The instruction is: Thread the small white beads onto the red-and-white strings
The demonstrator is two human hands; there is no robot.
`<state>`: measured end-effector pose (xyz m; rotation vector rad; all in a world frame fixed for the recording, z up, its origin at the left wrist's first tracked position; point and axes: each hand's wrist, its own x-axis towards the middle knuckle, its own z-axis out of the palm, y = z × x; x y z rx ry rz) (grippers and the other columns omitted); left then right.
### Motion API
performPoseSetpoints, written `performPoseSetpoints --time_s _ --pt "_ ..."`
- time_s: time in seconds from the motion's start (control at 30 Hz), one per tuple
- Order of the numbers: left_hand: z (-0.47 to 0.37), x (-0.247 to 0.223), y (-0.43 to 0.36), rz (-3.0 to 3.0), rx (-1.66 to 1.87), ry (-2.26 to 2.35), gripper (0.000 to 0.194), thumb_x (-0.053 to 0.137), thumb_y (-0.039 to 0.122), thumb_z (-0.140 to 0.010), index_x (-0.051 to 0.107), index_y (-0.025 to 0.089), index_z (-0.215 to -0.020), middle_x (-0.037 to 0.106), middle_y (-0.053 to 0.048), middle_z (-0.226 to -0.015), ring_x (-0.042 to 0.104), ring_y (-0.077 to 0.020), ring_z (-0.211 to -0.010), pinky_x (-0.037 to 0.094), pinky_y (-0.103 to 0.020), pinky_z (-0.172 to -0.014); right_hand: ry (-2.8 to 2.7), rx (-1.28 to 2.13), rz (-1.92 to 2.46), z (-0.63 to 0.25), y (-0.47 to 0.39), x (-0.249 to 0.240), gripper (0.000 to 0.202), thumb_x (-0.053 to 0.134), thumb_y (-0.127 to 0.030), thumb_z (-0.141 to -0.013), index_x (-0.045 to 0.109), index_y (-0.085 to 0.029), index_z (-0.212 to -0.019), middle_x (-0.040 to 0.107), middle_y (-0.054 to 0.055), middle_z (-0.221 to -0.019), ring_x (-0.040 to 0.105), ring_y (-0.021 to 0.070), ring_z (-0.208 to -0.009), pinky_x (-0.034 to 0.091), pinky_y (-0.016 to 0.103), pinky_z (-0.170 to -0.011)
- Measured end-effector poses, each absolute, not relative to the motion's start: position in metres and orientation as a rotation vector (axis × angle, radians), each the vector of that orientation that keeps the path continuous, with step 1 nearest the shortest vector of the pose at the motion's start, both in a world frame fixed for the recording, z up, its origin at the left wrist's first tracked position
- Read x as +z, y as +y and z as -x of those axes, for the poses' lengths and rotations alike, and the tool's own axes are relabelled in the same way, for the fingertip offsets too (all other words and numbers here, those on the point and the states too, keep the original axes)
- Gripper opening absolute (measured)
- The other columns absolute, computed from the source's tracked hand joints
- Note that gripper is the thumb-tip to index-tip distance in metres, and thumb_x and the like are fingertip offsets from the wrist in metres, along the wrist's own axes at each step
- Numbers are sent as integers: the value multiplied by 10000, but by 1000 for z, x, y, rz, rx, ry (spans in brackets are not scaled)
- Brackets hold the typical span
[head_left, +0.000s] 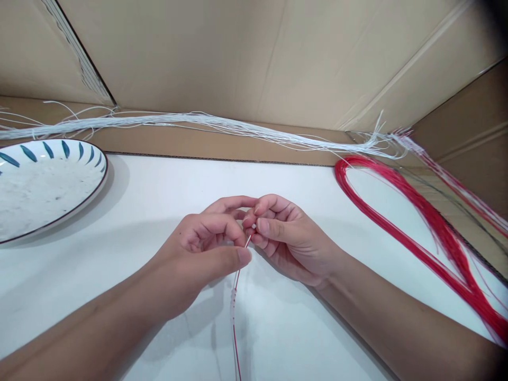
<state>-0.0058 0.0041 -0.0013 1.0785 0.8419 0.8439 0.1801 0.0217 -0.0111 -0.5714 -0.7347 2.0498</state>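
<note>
My left hand (204,246) is closed, pinching a thin red and white wire pair (235,344) between thumb and index finger near its upper end. From that pinch the pair hangs down toward the bottom edge. Several small translucent sleeve-like pieces (233,306) sit around it, below my left thumb. My right hand (288,233) meets the left at the wire tips, its thumb and index finger pinched on a small whitish piece (254,226). Whether the tips pass into that piece is too small to tell. Curled fingers partly hide the wire ends.
At left stands a white plate (102,177) with blue-green leaf marks, holding many small clear bits. Long white wires (238,127) lie along the cardboard wall (222,58) at the back. A looped red wire bundle (381,217) lies right, beside more red-white wires (456,180).
</note>
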Motion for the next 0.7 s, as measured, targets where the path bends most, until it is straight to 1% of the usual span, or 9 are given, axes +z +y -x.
performPoseSetpoints --time_s 0.1,0.2,0.4,0.57,0.7 --pt "6 -2 4 -1078 842 850 167 779 225 -770 686 208 -632 553 -3 -1468 542 -302 -1344 548 -318 -833 -745 2049 555 -180 22 -12 124 874 -140 -761 763 -187 -790 805 -7 -829 753 58 -703 600 102 -691" --pt "6 -2 4 -1071 844 846 174 778 235 -774 685 214 -629 559 1 -1450 529 -299 -1360 545 -309 -825 -749 2049 535 -181 22 -12 104 857 -137 -783 767 -184 -806 808 -5 -840 758 61 -713 610 111 -707" --pt "6 -3 6 -1078 855 859 171 786 238 -764 694 224 -620 579 -11 -1418 481 -318 -1403 532 -354 -896 -753 2052 540 -180 22 -11 118 874 -156 -768 762 -179 -800 805 -2 -827 753 56 -702 608 99 -696" --pt "6 -3 7 -1078 866 884 172 795 244 -729 690 219 -596 597 -31 -1397 447 -350 -1419 511 -401 -935 -757 2062 527 -180 22 -12 100 851 -159 -799 754 -171 -819 805 5 -835 745 54 -694 612 116 -705" --pt "5 1 9 -1068 863 876 184 774 231 -743 672 213 -591 609 -42 -1367 421 -332 -1428 460 -410 -995 -722 1997 579 -177 25 -14 147 873 -146 -763 741 -160 -824 791 2 -795 736 68 -684 603 128 -671"
